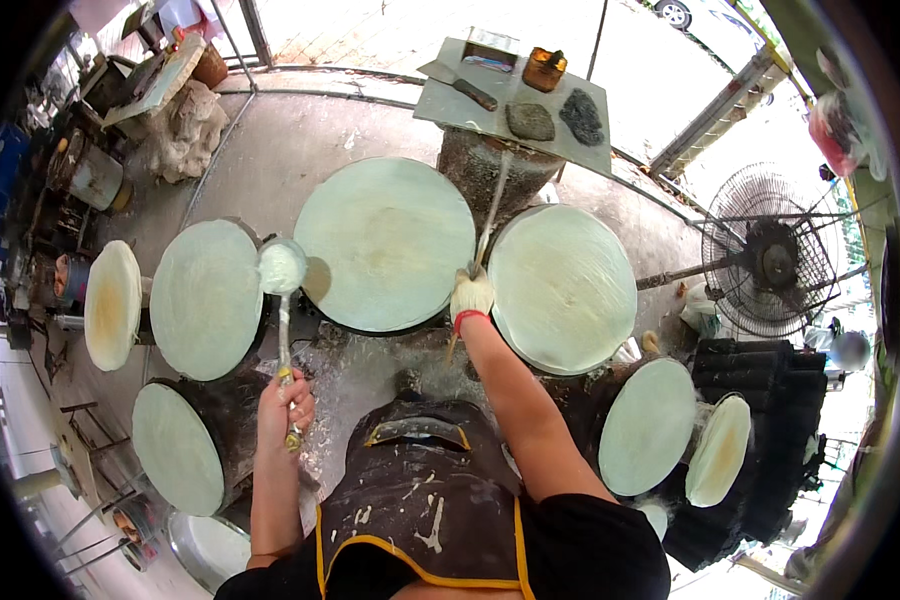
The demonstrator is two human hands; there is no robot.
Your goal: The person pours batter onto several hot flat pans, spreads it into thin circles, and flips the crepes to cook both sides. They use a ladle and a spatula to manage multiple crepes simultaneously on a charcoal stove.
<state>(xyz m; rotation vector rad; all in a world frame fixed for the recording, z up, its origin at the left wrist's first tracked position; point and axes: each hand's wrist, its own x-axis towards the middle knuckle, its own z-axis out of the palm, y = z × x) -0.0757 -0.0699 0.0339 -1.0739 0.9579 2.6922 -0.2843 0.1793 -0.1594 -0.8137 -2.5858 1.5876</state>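
Observation:
My left hand [288,409] grips the handle of a ladle [283,268], whose bowl holds pale batter and hangs between two round griddles. The left griddle [206,300] and the large middle griddle [386,244] are both covered by thin pale sheets of batter. My right hand [472,294], in a light glove with a red band at the wrist, closes around a thin stick-like tool [495,206] that points away from me, between the middle griddle and the right griddle [562,289]. The tool's far end is hard to make out.
More coated griddles stand at lower left [178,450] and lower right [647,427]. Stacked pale rounds lie at far left [112,306] and far right [718,450]. Ahead, a board [439,105] bears a broad-bladed knife [461,86]. A fan [772,251] and dark cylinders [765,435] are right.

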